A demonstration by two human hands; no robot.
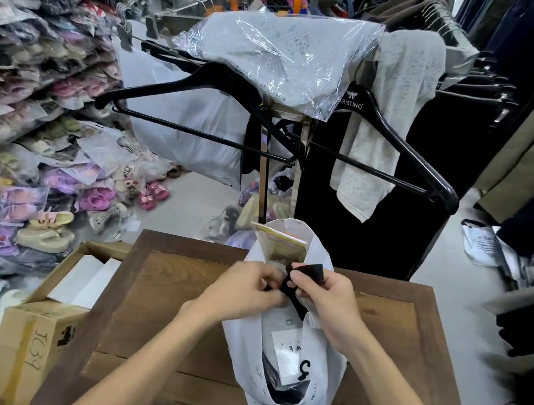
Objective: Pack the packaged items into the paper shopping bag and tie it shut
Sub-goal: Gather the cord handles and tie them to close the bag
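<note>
A white paper shopping bag [246, 355] stands upright on the wooden table [156, 307], with dark packaged items [283, 388] visible through its side opening. A yellowish packet [282, 241] sticks out of the top. My left hand [245, 291] and my right hand [323, 301] meet over the bag's mouth, both pinching a black ribbon [307, 272] attached to the bag. The ribbon's end pokes up above my right fingers. Whether a knot is formed is hidden by my fingers.
Cardboard boxes [29, 347] sit at the table's left edge. Bagged sandals [42, 141] pile up on the left. Behind the table, a rack holds black hangers [206, 89], a plastic-wrapped garment [280, 55] and a grey cloth [389, 116]. Dark clothes hang on the right.
</note>
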